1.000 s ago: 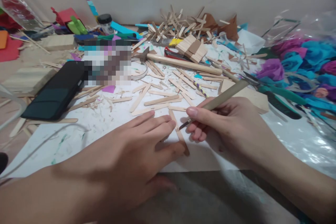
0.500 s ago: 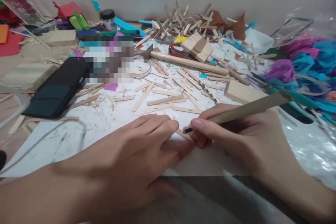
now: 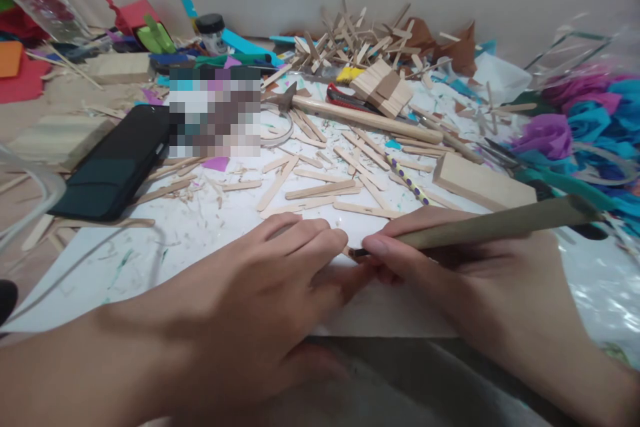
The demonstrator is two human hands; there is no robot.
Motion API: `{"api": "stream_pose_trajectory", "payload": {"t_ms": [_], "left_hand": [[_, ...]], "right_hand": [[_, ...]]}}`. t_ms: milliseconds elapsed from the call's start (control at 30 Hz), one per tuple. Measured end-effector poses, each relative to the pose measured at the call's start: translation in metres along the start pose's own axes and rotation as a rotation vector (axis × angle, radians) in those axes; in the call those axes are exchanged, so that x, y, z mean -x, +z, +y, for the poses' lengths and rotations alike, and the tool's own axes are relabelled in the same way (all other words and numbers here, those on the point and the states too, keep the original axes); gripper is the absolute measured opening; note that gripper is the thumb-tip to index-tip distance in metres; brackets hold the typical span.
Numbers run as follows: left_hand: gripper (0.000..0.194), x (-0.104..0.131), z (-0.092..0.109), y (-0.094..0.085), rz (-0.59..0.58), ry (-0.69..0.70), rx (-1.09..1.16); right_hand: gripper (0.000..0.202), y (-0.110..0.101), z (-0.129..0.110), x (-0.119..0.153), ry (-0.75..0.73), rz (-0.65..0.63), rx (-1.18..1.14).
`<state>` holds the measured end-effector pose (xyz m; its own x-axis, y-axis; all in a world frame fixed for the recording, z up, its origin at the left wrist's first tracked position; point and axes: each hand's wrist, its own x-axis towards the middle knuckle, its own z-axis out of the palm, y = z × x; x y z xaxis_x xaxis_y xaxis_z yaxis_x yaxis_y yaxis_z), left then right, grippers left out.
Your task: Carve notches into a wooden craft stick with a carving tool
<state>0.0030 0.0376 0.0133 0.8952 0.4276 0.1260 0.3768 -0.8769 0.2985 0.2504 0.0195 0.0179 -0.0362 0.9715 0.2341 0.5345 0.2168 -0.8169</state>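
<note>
My right hand (image 3: pixel 465 267) grips a wooden-handled carving tool (image 3: pixel 490 225) like a pen. Its handle slants up to the right, and its short dark tip points left. My left hand (image 3: pixel 280 273) is closed over a wooden craft stick (image 3: pixel 350 253), with the fingers bent down at the paper. Only a small end of that stick shows, right at the tool's tip; my fingers hide the rest. Both hands rest close together near the front edge of the white paper (image 3: pixel 200 247). Loose craft sticks (image 3: pixel 320 190) lie just beyond them.
A phone (image 3: pixel 117 160) lies at left beside wood blocks. Behind are a hammer (image 3: pixel 365 119), a red cutter (image 3: pixel 345 97) and a heap of craft sticks (image 3: pixel 360 40). Pliers (image 3: pixel 565 183), a wood block (image 3: pixel 480 180) and crepe-paper flowers (image 3: pixel 585 120) crowd the right.
The tool's handle has tipped lower, its back end swinging right and down, while its tip stays by the stick. My left hand has barely moved. The view has shifted slightly.
</note>
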Motion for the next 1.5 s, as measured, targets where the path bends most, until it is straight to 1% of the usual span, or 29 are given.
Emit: {"api": "stream_pose_trajectory", "payload": {"t_ms": [33,67,100,167,233,333,467,567,633,700,833,1000,1100,1167,1233,1300,1333,1400,1500], "left_hand": [[0.047,0.0001,0.0,-0.0015,0.007,-0.009,0.0],[0.04,0.0003,-0.0002,-0.0031,0.009,-0.022,-0.006],[0.042,0.0007,-0.0005,-0.0047,0.019,-0.032,-0.015],[0.054,0.0022,-0.0016,-0.0067,0.056,-0.029,-0.031],[0.059,0.0039,-0.0026,-0.0071,0.079,-0.011,-0.038],[0.054,0.0052,-0.0024,-0.0059,0.089,-0.021,-0.054],[0.044,0.0031,0.0001,-0.0047,0.157,-0.016,-0.085],[0.038,0.0017,-0.0004,-0.0041,0.138,-0.054,0.007],[0.035,0.002,-0.0023,-0.0031,0.122,-0.083,0.077],[0.035,0.003,-0.0046,-0.0016,0.13,-0.079,0.103],[0.034,0.0049,-0.0069,0.0,0.14,-0.071,0.12],[0.035,0.0047,-0.0039,-0.0024,0.094,-0.092,0.131],[0.038,0.0053,-0.0017,-0.0044,0.075,-0.072,0.092],[0.04,0.0066,-0.0012,-0.0048,0.074,-0.048,0.051],[0.038,0.0077,-0.0016,-0.0042,0.081,-0.042,0.044],[0.035,0.008,-0.0026,-0.003,0.089,-0.063,0.07],[0.034,0.0078,-0.0032,-0.0023,0.093,-0.071,0.085],[0.031,0.0075,-0.0043,-0.0014,0.093,-0.081,0.095],[0.033,0.0069,-0.005,-0.0012,0.096,-0.077,0.103]], "right_hand": [[0.021,0.0,-0.0004,-0.0002,0.007,0.002,0.008],[0.022,0.0001,-0.001,-0.0007,0.025,-0.003,0.018],[0.023,0.0004,-0.0019,-0.0013,0.049,-0.014,0.028],[0.024,0.0013,-0.0039,-0.0029,0.094,-0.02,0.023],[0.023,0.0023,-0.0051,-0.0041,0.117,-0.016,-0.005],[0.023,0.003,-0.0034,-0.004,0.171,-0.05,-0.078],[0.022,0.0016,0.0022,-0.0028,0.276,-0.116,-0.271],[0.023,0.0002,0.0028,-0.004,0.326,-0.16,-0.39],[0.026,-0.0003,0.0017,-0.0054,0.33,-0.168,-0.411],[0.027,-0.0001,0.001,-0.0063,0.332,-0.148,-0.387],[0.024,0.0017,0.0016,-0.0045,0.308,-0.107,-0.304],[0.027,0.005,-0.002,-0.0014,0.27,-0.069,-0.177],[0.029,0.0044,-0.005,-0.0013,0.219,-0.058,-0.093],[0.026,0.0025,-0.0045,-0.0019,0.236,-0.094,-0.136],[0.02,0.0002,-0.0021,-0.0033,0.313,-0.156,-0.295],[0.024,-0.0016,0.0003,-0.005,0.374,-0.181,-0.426],[0.028,-0.0021,0.001,-0.0058,0.385,-0.173,-0.453],[0.032,-0.002,0.0012,-0.0068,0.376,-0.155,-0.439],[0.028,0.0004,-0.0005,-0.0066,0.344,-0.151,-0.369]]}}
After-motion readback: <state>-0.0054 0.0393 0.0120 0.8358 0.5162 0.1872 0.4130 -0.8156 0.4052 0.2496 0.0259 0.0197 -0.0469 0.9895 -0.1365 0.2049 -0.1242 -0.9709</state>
